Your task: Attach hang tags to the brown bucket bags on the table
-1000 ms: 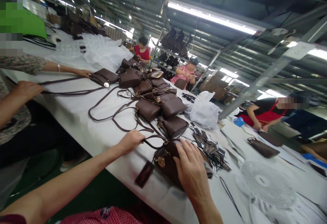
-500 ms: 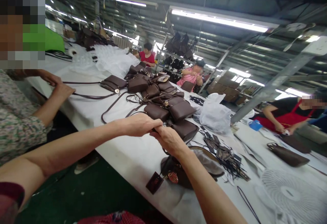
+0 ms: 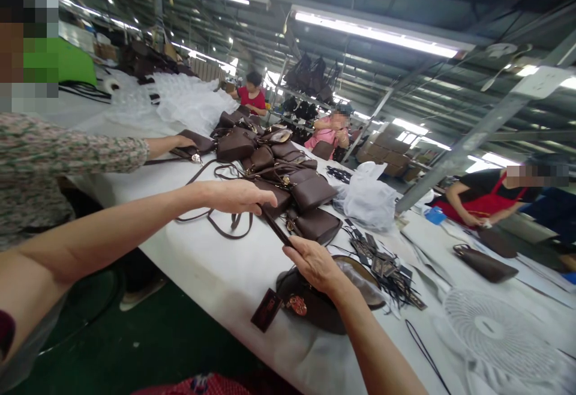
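A dark brown bag strap [image 3: 276, 227] runs stretched between my two hands, its strands pressed together. My left hand [image 3: 240, 195] grips its upper end, with the index finger reaching forward. Closed around the lower end is my right hand [image 3: 314, 262], palm turned inward. Right below it a dark brown handbag [image 3: 321, 318] lies on the table, partly hidden by my forearm. Its mouth gapes and shows grey lining. A square dark tag [image 3: 267, 310] and a round reddish-gold charm [image 3: 297, 305] hang at its front.
Several brown handbags [image 3: 310, 189] are heaped beyond my hands. Black hang tags [image 3: 375, 257], a white plastic bag [image 3: 371, 194] and a white fan [image 3: 489, 326] are to the right. At left, a co-worker's hand [image 3: 182, 143] touches a bag. Other people stand across the white table [image 3: 202, 263].
My hands have moved apart, drawing the strap out between them. The co-worker at left has let go of a strap and reached forward to a bag. The view has shifted slightly.
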`<state>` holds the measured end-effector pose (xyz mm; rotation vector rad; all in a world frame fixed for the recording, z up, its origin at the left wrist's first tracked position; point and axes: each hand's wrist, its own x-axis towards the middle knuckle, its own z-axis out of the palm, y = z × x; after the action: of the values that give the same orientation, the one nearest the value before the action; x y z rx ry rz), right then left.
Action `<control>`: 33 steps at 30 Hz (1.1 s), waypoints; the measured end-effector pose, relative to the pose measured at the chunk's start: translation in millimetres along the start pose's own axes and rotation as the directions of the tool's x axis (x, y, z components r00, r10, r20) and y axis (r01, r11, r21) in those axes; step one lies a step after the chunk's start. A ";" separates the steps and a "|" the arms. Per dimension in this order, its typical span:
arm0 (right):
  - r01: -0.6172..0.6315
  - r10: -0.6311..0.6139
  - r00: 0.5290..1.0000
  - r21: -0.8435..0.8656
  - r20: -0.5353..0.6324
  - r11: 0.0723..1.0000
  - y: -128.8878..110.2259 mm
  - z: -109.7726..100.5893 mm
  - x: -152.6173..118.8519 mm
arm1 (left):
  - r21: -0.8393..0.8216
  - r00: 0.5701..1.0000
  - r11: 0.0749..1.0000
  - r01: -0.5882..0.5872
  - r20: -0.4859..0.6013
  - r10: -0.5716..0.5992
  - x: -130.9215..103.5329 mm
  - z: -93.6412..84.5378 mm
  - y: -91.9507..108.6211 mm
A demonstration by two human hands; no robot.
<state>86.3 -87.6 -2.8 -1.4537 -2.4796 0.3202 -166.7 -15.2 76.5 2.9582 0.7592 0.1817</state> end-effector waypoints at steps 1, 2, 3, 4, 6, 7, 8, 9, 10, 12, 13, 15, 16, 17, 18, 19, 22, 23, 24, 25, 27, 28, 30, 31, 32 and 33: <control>-0.011 0.012 1.000 -0.057 0.007 0.998 0.6 -0.3 -2.3 | 0.013 1.000 1.000 -0.002 -0.017 0.003 -1.6 3.8 -4.2; -0.031 0.033 0.999 -0.114 0.017 0.993 1.0 -1.1 -3.9 | 0.045 0.999 0.999 -0.009 -0.047 0.011 -1.6 9.1 -7.9; -0.061 0.067 0.997 -0.169 0.029 0.984 1.1 -2.2 -4.8 | 0.093 0.996 0.995 -0.017 -0.084 0.025 0.0 15.7 -11.0; -0.094 0.107 0.993 -0.218 0.046 0.971 1.3 -3.4 -5.0 | 0.154 0.991 0.988 -0.023 -0.123 0.043 3.1 23.2 -13.3; -0.125 0.156 0.983 -0.272 0.096 0.954 2.3 -6.8 -4.8 | 0.284 0.978 0.958 -0.038 -0.186 0.094 12.7 38.4 -16.1; -0.119 0.153 0.981 -0.263 0.115 0.957 3.3 -9.3 -5.2 | 0.341 0.970 0.939 -0.042 -0.212 0.120 18.3 45.0 -16.8; -0.106 0.136 0.984 -0.229 0.116 0.968 4.8 -12.6 -6.5 | 0.387 0.961 0.921 -0.034 -0.241 0.137 23.9 50.6 -17.4; -0.093 0.111 0.990 -0.179 0.092 0.979 6.7 -17.0 -9.3 | 0.423 0.950 0.906 -0.008 -0.281 0.140 28.9 55.1 -17.8; -0.087 0.093 0.995 -0.129 0.041 0.988 9.0 -22.4 -14.3 | 0.448 0.936 0.894 0.036 -0.329 0.127 33.0 58.7 -18.2; -0.107 0.098 0.987 -0.073 -0.128 0.992 14.9 -35.3 -32.8 | 0.456 0.897 0.875 0.166 -0.438 0.058 37.4 66.3 -18.9; -0.132 0.113 0.968 -0.071 -0.225 0.989 18.8 -41.3 -47.0 | 0.432 0.870 0.869 0.241 -0.494 0.004 37.5 71.8 -19.3; -0.206 0.159 0.897 -0.072 -0.413 0.976 29.1 -47.8 -85.6 | 0.322 0.811 0.873 0.365 -0.570 -0.128 33.3 90.2 -19.7; -0.261 0.202 0.847 -0.054 -0.491 0.964 35.8 -46.2 -109.1 | 0.244 0.794 0.883 0.400 -0.573 -0.201 29.1 103.9 -19.4; -0.323 0.260 0.796 -0.020 -0.547 0.946 43.6 -40.3 -134.6 | 0.159 0.799 0.900 0.406 -0.540 -0.265 23.7 120.4 -18.3; -0.388 0.331 0.748 0.025 -0.575 0.921 52.2 -29.8 -161.0 | 0.078 0.825 0.918 0.389 -0.472 -0.310 17.2 138.9 -16.2; -0.455 0.409 0.709 0.071 -0.575 0.888 61.4 -15.1 -187.2 | 0.009 0.869 0.938 0.345 -0.381 -0.316 9.7 158.4 -12.9; -0.573 0.550 0.688 0.112 -0.473 0.812 85.9 44.2 -252.9 | -0.083 0.952 0.981 0.175 -0.239 -0.190 -13.2 209.9 3.7; -0.593 0.566 0.697 0.090 -0.439 0.800 91.1 63.9 -267.4 | -0.078 0.952 0.986 0.150 -0.259 -0.165 -18.8 221.1 9.8; -0.611 0.579 0.701 0.068 -0.417 0.789 94.6 80.9 -277.5 | -0.065 0.943 0.987 0.146 -0.292 -0.158 -22.3 228.5 15.2; -0.629 0.589 0.703 0.039 -0.398 0.777 96.2 94.1 -283.3 | -0.055 0.932 0.986 0.157 -0.322 -0.166 -23.3 232.4 19.2; -0.663 0.605 0.694 -0.021 -0.390 0.748 96.1 107.7 -284.2 | -0.070 0.925 0.981 0.179 -0.327 -0.192 -18.3 231.7 22.1; -0.679 0.606 0.685 -0.054 -0.403 0.732 95.5 108.9 -281.2 | -0.088 0.932 0.979 0.183 -0.302 -0.202 -13.2 229.1 21.3; -0.698 0.597 0.671 -0.106 -0.440 0.708 96.1 105.0 -272.9 | -0.127 0.945 0.973 0.194 -0.244 -0.220 -1.6 223.8 17.1; -0.700 0.584 0.669 -0.124 -0.459 0.703 98.2 102.1 -269.4 | -0.141 0.946 0.969 0.204 -0.227 -0.232 3.5 222.7 14.9; -0.695 0.569 0.669 -0.132 -0.478 0.706 101.8 99.6 -267.1 | -0.149 0.945 0.965 0.215 -0.219 -0.244 7.4 223.1 12.9; -0.689 0.555 0.666 -0.127 -0.498 0.713 107.1 98.2 -266.1 | -0.156 0.938 0.961 0.227 -0.230 -0.258 10.0 224.9 11.5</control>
<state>268.1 -275.6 -156.1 -2.2184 -1.6444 -0.2767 -122.2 -31.6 -143.8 2.7205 1.0903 0.5678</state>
